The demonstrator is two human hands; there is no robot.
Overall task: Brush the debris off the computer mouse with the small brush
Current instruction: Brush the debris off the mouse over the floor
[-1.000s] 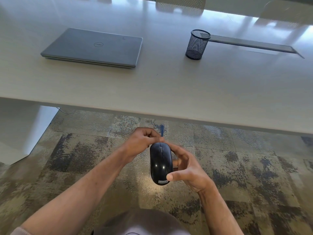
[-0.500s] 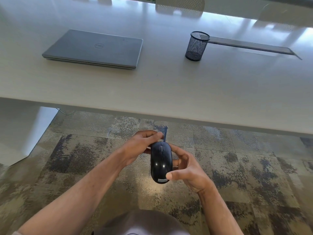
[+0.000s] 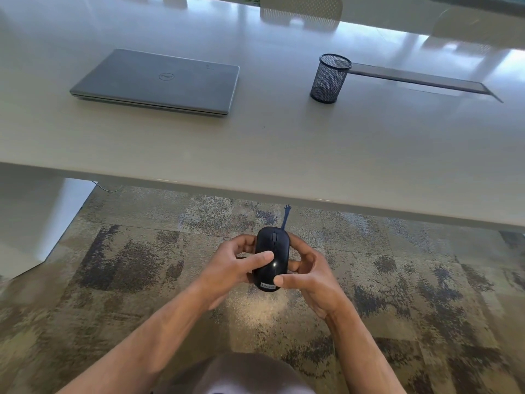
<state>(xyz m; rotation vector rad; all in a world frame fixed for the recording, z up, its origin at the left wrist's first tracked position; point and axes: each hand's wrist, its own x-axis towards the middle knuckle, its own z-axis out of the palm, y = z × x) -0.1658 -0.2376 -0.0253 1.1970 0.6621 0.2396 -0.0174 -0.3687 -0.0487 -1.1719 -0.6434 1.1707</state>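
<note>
A black computer mouse (image 3: pixel 272 248) is held over the carpet, below the table's front edge, buttons pointing away from me. My left hand (image 3: pixel 227 270) grips its left side with the thumb laid across its top. My right hand (image 3: pixel 314 277) grips its right side, thumb on the rear end by the label. The small blue brush (image 3: pixel 285 220) pokes up from behind the mouse's front right corner, bristles uppermost. Its lower end is hidden by the mouse, and I cannot tell which hand pinches it.
The pale table (image 3: pixel 255 160) carries a shut grey laptop (image 3: pixel 159 81) at the left and a black mesh pen cup (image 3: pixel 329 78) at the right, next to a long grey cable slot (image 3: pixel 420 79). A white table leg (image 3: pixel 34 223) stands on the left over patterned carpet.
My left hand has slid from the mouse's front tip down onto its left side, thumb now on top. The brush has shifted from the front left to the front right of the mouse.
</note>
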